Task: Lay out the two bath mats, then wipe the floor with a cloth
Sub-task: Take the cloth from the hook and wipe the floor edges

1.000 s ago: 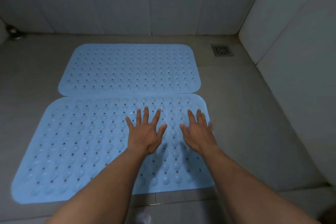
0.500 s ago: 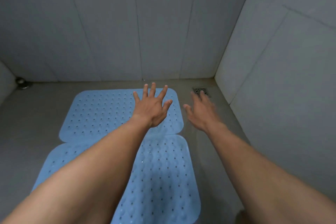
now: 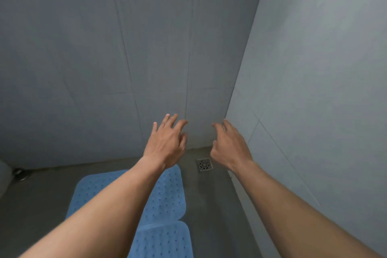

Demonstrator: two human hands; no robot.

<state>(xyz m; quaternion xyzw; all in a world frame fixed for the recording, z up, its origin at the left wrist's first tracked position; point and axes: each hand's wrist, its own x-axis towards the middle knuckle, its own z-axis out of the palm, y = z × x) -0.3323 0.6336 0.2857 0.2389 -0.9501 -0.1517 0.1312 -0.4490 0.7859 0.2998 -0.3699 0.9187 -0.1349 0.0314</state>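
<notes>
After lifting left hand [image 3: 165,142] and right hand [image 3: 230,146] off the flat bath mats [image 3: 169,199], both grips apart, empty; laying done, fetch cloth next.

Two blue perforated bath mats are laid flat on the grey floor [image 3: 209,205], the far mat [image 3: 167,192] edge-to-edge with the near mat [image 3: 163,241].

Blue mats [image 3: 167,195] on grey floor [image 3: 211,205]
</notes>
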